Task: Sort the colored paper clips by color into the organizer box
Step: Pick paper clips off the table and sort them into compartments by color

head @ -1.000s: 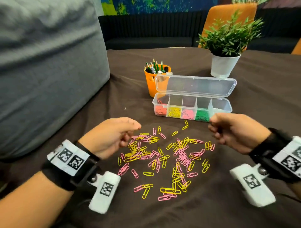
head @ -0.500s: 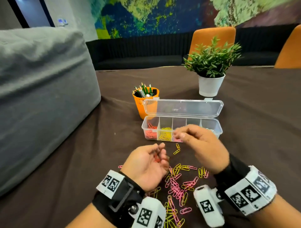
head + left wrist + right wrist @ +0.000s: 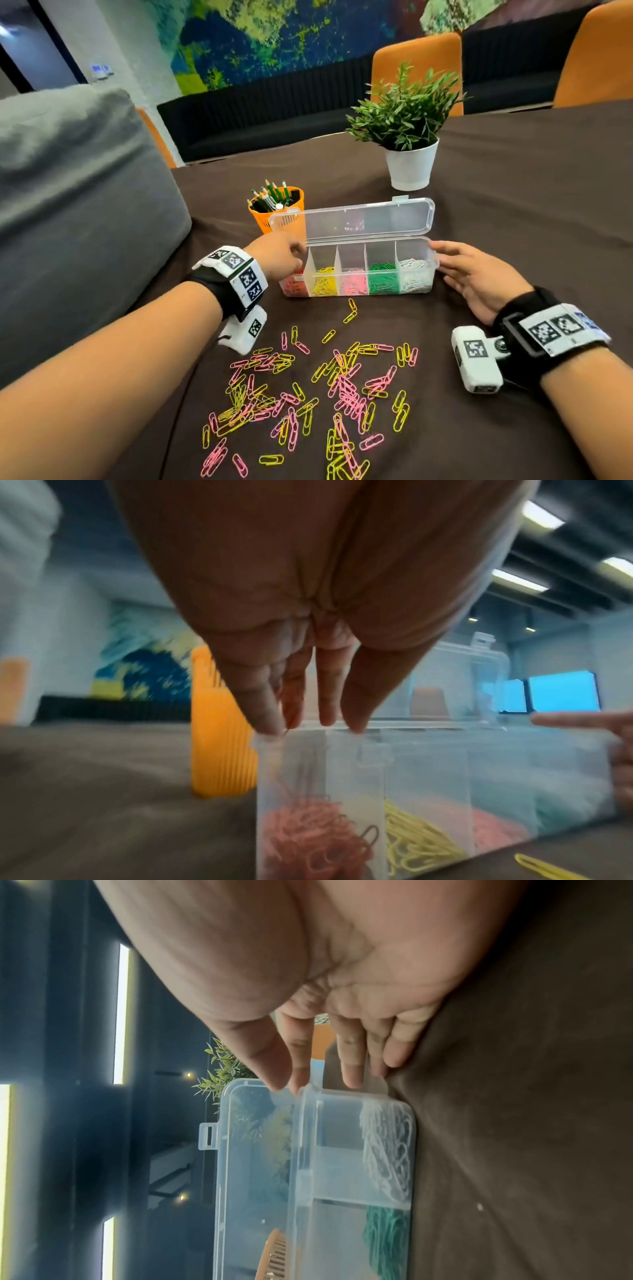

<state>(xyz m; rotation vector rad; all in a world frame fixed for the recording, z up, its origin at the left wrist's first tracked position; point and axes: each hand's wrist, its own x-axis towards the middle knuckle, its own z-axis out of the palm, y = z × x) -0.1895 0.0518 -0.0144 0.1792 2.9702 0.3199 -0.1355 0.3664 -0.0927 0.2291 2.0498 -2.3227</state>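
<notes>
A clear organizer box (image 3: 380,253) stands open on the brown cloth with red (image 3: 294,286), yellow (image 3: 323,284), pink (image 3: 354,284), green (image 3: 383,279) and white clips (image 3: 414,277) in separate compartments. My left hand (image 3: 294,253) hovers over the red compartment. In the left wrist view its straight fingers (image 3: 352,718) point down to the rim above the red clips (image 3: 308,837). My right hand (image 3: 445,263) is open, its fingertips (image 3: 352,1077) touching the box's right end. Loose yellow and pink clips (image 3: 308,394) lie scattered in front of the box.
An orange pencil cup (image 3: 277,212) stands just behind the box's left end. A potted plant in a white pot (image 3: 411,164) is farther back right. A large grey cushion (image 3: 68,222) fills the left side. Orange chairs (image 3: 418,61) stand beyond the table.
Both hands left the loose pile and reached forward to the box. The left hand, which cupped red clips half a second ago, is over the red compartment; the right hand went to the box's right end.
</notes>
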